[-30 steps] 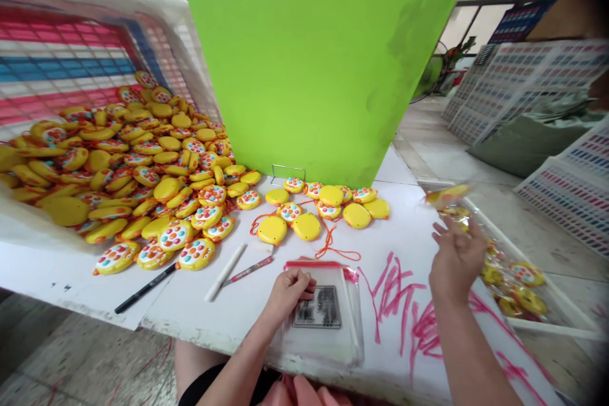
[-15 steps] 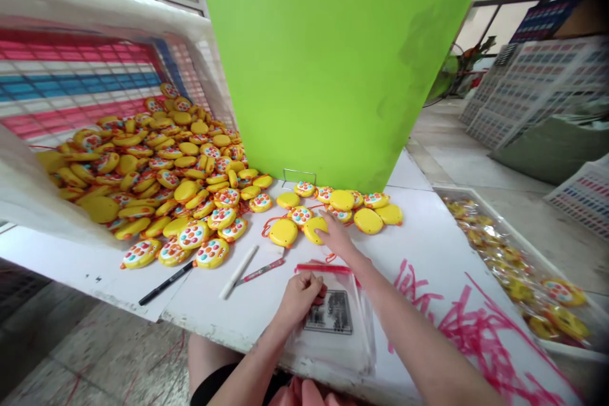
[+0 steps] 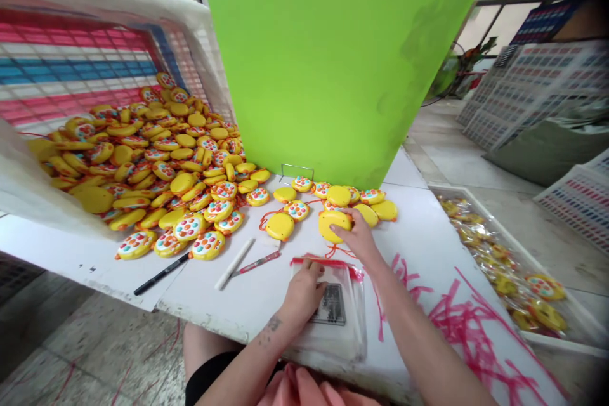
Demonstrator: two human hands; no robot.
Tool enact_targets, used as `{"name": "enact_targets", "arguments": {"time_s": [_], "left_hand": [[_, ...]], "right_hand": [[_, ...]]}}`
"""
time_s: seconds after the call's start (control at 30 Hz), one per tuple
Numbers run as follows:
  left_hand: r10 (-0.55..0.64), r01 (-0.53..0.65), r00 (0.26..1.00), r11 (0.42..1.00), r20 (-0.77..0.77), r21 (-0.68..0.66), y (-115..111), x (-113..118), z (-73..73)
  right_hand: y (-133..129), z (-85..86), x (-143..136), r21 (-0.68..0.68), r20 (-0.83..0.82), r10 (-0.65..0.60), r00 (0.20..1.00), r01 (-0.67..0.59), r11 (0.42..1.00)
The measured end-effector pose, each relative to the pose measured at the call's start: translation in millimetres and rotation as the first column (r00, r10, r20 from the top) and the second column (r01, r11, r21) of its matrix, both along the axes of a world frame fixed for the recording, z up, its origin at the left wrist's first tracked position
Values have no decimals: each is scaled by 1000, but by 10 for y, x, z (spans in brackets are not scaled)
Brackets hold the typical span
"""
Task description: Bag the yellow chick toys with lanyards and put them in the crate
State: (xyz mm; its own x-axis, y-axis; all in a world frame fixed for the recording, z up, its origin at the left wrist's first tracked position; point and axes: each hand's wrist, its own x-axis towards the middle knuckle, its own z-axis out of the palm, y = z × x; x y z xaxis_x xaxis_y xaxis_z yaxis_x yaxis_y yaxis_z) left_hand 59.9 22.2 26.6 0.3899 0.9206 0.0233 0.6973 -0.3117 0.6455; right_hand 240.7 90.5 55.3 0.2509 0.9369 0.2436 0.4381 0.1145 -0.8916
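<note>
My right hand [image 3: 359, 235] grips a yellow toy [image 3: 333, 227] by its right side, plain back up, with a red cord hanging below it. My left hand [image 3: 307, 288] rests at the top of a stack of clear plastic bags [image 3: 340, 339] with a red strip along the upper edge. Its fingers are bent at that strip, and what they pinch is too small to make out. More yellow toys [image 3: 280, 226] lie behind my hands, some plain side up, others showing coloured dots.
A large heap of yellow toys [image 3: 183, 184] fills the left side. Pens [image 3: 162, 273] lie left of the bags. A green board [image 3: 333, 70] stands behind. Pink strips [image 3: 457, 317] are scattered at right, beside a tray [image 3: 583, 317] of bagged toys.
My right hand has taken hold of a toy and shifted it slightly right, with its cord trailing. My left hand has moved up to the bags' red edge, its fingers reaching forward.
</note>
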Motion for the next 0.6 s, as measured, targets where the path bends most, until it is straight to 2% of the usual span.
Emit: {"name": "enact_targets", "arguments": {"time_s": [0.07, 0.13, 0.23, 0.3, 0.4, 0.53, 0.6], "left_hand": [[-31, 32, 990, 999, -137, 4, 28, 43, 32], [-61, 64, 963, 998, -263, 1, 57, 90, 67], [-77, 83, 933, 997, -351, 2, 83, 158, 114], [-70, 86, 926, 996, -371, 26, 82, 187, 125], [-42, 97, 916, 988, -400, 119, 58, 187, 85], [-33, 144, 941, 940, -337, 309, 22, 132, -57], [-70, 159, 964, 926, -258, 342, 11, 107, -124]], "right_hand": [[-158, 93, 128, 16, -251, 55, 966, -53, 998], [-321, 179, 231, 28, -496, 109, 862, -109, 994], [-531, 286, 325, 41, -671, 128, 730, -135, 990], [-626, 335, 352, 47, -721, 126, 682, -133, 990], [-686, 347, 364, 39, -745, 106, 659, -115, 993], [-643, 216, 352, 14, -728, 64, 682, -78, 997], [-596, 110, 325, 2, -709, 52, 704, -71, 997]]}}
